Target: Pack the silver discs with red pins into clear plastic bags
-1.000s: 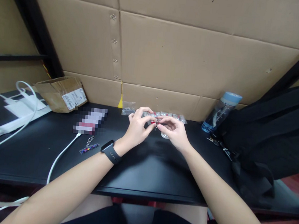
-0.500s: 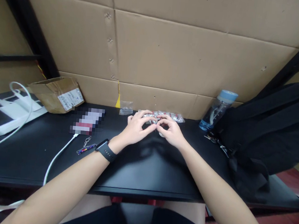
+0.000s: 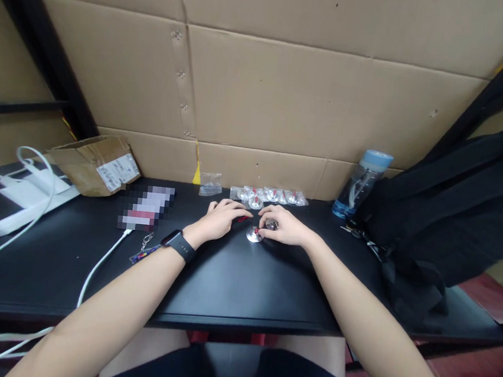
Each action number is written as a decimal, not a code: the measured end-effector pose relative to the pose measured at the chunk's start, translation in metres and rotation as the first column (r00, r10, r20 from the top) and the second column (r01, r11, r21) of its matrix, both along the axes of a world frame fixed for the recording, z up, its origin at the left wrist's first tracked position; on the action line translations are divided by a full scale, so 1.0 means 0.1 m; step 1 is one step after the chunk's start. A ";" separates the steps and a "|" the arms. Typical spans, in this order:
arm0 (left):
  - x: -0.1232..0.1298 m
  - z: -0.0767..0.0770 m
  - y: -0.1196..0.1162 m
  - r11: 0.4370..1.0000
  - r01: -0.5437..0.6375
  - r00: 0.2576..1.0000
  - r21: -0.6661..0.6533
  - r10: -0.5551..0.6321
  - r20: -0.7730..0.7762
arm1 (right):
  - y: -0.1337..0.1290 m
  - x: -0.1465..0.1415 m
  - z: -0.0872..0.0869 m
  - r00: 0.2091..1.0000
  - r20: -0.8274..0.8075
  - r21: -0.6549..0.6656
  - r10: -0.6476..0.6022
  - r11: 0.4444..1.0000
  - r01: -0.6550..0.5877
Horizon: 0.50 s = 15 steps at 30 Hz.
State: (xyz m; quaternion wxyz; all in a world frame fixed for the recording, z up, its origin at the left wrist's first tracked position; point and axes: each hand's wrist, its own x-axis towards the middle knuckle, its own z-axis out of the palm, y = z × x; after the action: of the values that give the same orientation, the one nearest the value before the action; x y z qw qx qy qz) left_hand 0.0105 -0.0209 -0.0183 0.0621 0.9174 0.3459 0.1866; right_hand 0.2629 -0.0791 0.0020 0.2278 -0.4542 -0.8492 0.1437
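My left hand (image 3: 218, 219) rests low over the table, fingers stretched forward and holding nothing that I can see. By its fingertips lies a small red piece (image 3: 243, 218), partly covered. My right hand (image 3: 287, 226) is curled, its thumb at the red knob of a shiny silver disc (image 3: 253, 236) on the table. Between that thumb and the fingers, a second round metal piece (image 3: 271, 225) shows in part. Behind the hands, a row of similar silver discs with red knobs in clear bags (image 3: 273, 195) lies along the cardboard wall.
A flat clear bag (image 3: 210, 184) lies left of the row. Further left are a blurred phone (image 3: 148, 205) on a white cable, a keyring (image 3: 145, 252) and an open cardboard box (image 3: 96, 164). At right stand a blue-lidded bottle (image 3: 363, 184) and a black backpack (image 3: 443, 225).
My hands were together with fingertips meeting; they have come apart and closer to me. The silver disc and the bagged row, mostly covered before, now show.
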 end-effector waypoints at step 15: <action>-0.04 0.10 0.07 0.989 -0.124 0.992 0.078 0.123 0.017 | 0.08 0.19 0.09 0.939 0.235 -0.160 -0.251 0.943 0.292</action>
State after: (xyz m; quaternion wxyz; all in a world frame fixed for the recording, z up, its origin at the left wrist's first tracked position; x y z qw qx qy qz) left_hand 0.0066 -0.0143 -0.0083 0.0161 0.8950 0.3939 0.2089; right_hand 0.2819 -0.0713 0.0107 0.1092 -0.6001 -0.7794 0.1429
